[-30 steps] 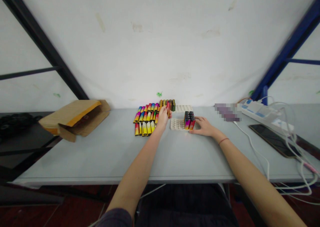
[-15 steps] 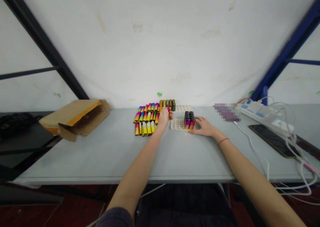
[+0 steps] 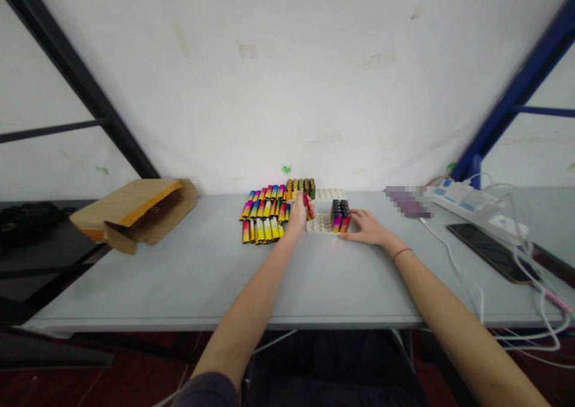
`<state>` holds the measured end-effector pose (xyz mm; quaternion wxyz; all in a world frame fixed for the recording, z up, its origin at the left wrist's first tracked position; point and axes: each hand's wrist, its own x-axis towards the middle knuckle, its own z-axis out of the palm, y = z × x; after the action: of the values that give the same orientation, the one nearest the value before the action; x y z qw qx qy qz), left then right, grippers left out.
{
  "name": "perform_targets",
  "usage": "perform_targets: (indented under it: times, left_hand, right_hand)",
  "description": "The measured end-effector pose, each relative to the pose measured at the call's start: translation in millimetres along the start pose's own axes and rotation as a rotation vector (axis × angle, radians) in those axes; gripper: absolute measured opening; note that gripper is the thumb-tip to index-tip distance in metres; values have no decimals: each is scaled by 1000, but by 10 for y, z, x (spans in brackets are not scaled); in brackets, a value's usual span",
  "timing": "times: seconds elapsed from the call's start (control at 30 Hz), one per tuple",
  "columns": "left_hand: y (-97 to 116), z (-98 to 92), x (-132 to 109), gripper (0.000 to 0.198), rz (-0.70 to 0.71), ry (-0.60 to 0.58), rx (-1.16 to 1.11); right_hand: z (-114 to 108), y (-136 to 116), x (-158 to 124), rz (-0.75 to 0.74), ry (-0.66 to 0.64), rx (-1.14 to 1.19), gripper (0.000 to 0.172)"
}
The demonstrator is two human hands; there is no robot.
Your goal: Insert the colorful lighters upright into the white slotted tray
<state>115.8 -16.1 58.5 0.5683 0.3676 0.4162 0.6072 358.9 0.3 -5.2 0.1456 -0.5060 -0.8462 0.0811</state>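
Head view: a pale surface (image 3: 179,281) is set against a wall, and the work is gathered near its back edge, within easy reach of both arms.
Left hand (image 3: 297,210): clamped on one red tube (image 3: 309,208), which is held just beside the left end of the near tray; by its place between the loose tubes and the cups, it seems to be carried across.
Right hand (image 3: 366,226): thumb and fingers are spread apart around the right end of the near tray, likely so that it is steadied; how firmly it is pressed cannot be told.
Near tray (image 3: 318,223): bare cups are left showing on the left; upright tubes (image 3: 340,216) are packed at the right, black tops up, probably held straight by the cups.
Loose tubes (image 3: 268,230): laid flat in rough rows left of the near tray, perhaps so that each can be easily picked.
Far group: darker tubes (image 3: 302,185) are stood close together behind the left hand, with a far tray (image 3: 330,195) beside them.
Edges: a carton (image 3: 128,200) is laid at the left, its mouth turned toward the tubes; a phone (image 3: 489,251) and power strip (image 3: 476,204) are placed at the right, apart from the trays.
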Motion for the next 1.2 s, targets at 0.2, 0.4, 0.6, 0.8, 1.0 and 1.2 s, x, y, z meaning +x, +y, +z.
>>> perform_targets:
  times: [0.2, 0.4, 0.6, 0.8, 1.0, 1.2]
  left_hand:
    - [18, -28, -45, 63, -72, 29, -88]
    - [26, -46, -54, 62, -131, 34, -77]
    - [70, 7, -78, 43, -100, 69, -74]
    - [87, 19, -92, 35, -104, 111, -77]
    - [30, -5, -74, 46, -84, 94, -119]
    - [2, -27, -60, 54, -147, 92, -131]
  right_hand:
    - [12, 6, -1, 4, 4, -2, 92]
    - [29, 22, -1, -5, 24, -2, 88]
    - [6, 7, -5, -8, 7, -2, 89]
    - [-13, -14, -5, 4, -17, -6, 90]
    - [1, 0, -1, 0, -4, -9, 90]
    - [22, 35, 2, -24, 8, 11, 91]
